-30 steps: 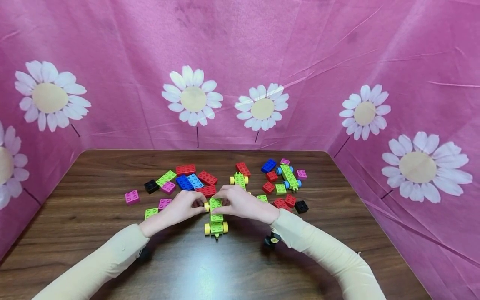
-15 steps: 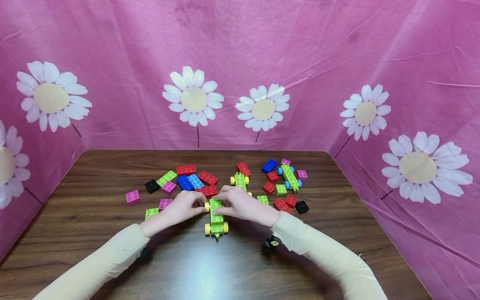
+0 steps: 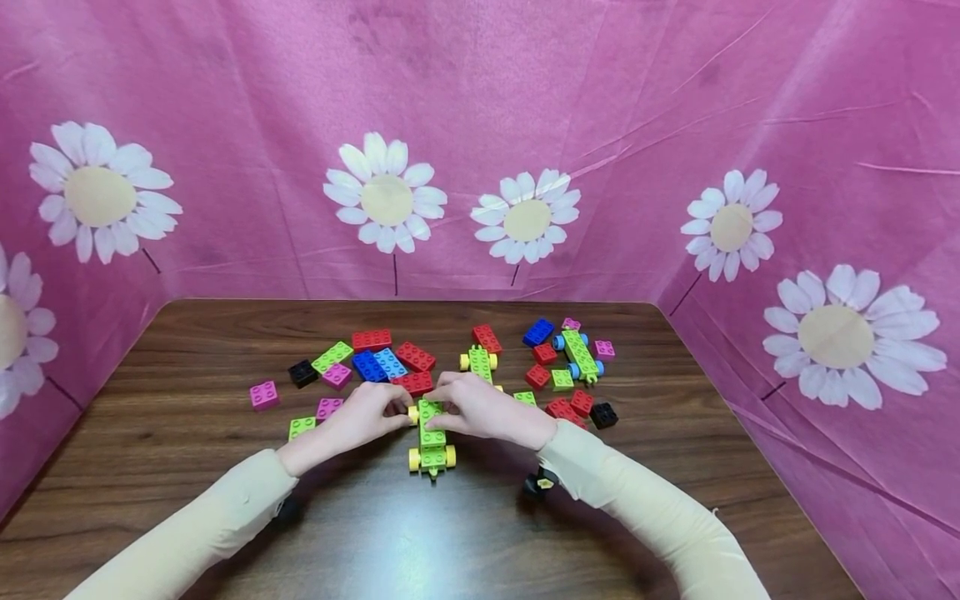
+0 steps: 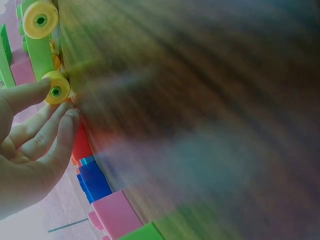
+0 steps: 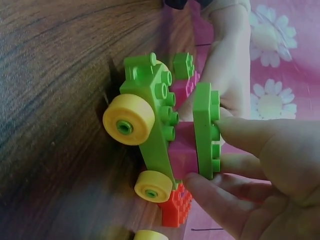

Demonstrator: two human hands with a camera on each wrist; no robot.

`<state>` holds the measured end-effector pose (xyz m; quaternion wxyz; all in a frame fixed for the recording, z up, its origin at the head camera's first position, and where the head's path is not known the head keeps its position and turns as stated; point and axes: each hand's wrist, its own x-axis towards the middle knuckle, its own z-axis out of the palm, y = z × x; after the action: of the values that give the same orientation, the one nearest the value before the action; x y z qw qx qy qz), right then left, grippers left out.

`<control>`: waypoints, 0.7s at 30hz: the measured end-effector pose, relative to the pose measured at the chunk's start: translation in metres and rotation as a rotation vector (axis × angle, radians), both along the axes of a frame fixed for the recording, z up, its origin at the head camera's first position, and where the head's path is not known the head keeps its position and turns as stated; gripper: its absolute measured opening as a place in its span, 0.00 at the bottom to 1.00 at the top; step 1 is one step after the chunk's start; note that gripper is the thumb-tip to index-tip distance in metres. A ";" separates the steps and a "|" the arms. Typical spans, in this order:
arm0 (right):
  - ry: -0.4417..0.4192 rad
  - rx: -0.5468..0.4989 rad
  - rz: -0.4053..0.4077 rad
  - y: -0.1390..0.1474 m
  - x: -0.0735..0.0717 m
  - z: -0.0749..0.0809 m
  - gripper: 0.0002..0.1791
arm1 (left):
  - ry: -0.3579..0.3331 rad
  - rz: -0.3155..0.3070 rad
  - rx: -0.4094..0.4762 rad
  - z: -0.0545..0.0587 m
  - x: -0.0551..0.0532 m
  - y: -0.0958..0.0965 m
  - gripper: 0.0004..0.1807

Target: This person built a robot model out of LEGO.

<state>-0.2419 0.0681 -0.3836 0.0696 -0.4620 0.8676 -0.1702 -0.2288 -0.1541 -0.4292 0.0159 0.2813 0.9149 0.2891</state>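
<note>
Both left hand [image 3: 366, 414] and right hand [image 3: 483, 406] pinch the car [image 3: 432, 435], the latter hiding a wheel [image 5: 153, 186] in head view.

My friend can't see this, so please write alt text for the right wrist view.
A right hand grips a green brick on a pink brick, atop a green car base with yellow wheels. Behind are the left arm and a daisy-patterned pink cloth.

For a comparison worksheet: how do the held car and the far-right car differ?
The held car has yellow wheels; the far-right car has blue ones. The held car carries a pink brick topped with a green one; the far-right car's studs look bare. Both have green studded bases.
</note>
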 end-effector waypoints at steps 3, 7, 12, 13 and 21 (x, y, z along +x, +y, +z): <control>0.006 0.008 -0.007 0.000 0.001 0.000 0.22 | -0.002 -0.002 0.001 0.000 0.000 0.000 0.08; -0.001 0.012 0.002 -0.001 0.000 0.001 0.20 | -0.004 -0.002 0.001 0.001 0.000 0.001 0.08; -0.006 0.017 0.014 -0.001 -0.001 0.004 0.19 | 0.006 -0.003 0.000 0.002 0.000 0.002 0.08; -0.011 0.019 0.013 -0.001 -0.001 0.004 0.19 | 0.007 -0.004 0.000 0.002 0.000 0.002 0.08; -0.081 0.012 -0.049 0.002 -0.003 -0.005 0.24 | 0.002 -0.005 -0.006 0.003 0.001 0.002 0.08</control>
<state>-0.2451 0.0702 -0.3886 0.1032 -0.4328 0.8762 -0.1851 -0.2276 -0.1519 -0.4260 0.0164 0.2840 0.9150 0.2860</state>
